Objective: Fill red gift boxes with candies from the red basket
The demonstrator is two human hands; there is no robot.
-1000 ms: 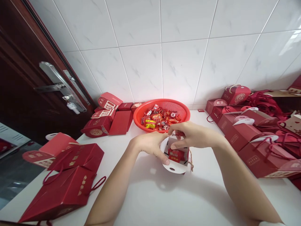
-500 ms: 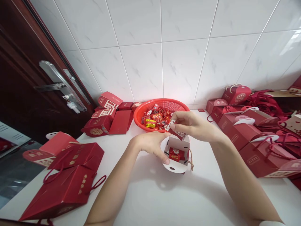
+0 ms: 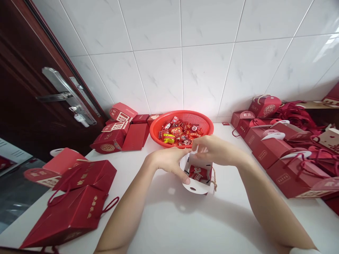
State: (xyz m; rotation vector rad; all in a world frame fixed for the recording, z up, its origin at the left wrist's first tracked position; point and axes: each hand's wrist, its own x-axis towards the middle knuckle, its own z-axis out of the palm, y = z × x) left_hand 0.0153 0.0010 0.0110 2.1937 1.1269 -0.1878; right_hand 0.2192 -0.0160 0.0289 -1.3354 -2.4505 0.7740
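Observation:
A small gift box (image 3: 196, 187), red outside and white inside, stands with its top open on the table in front of me. My left hand (image 3: 169, 162) grips its left side, the thumb pressed on the white front flap and the fingers behind it. Inside lie red-wrapped candies (image 3: 198, 173), one with white lettering on top. Over the back of the opening hovers my right hand (image 3: 215, 151), fingers curled and apart, with no candy visible between them. Just behind both hands sits a red plastic basket (image 3: 159, 123) of wrapped candies (image 3: 176, 131).
Red gift boxes (image 3: 82, 201) with cord handles stand at the left, and several more (image 3: 106, 141) by the door (image 3: 21, 70). Rows of red boxes (image 3: 286, 176) fill the right side. A tiled wall (image 3: 159, 77) closes off the back of the white table (image 3: 169, 225).
My right hand has lowered to the box and let go of a red candy with a dotted wrapper end, which now lies inside. My left hand has stayed on the box.

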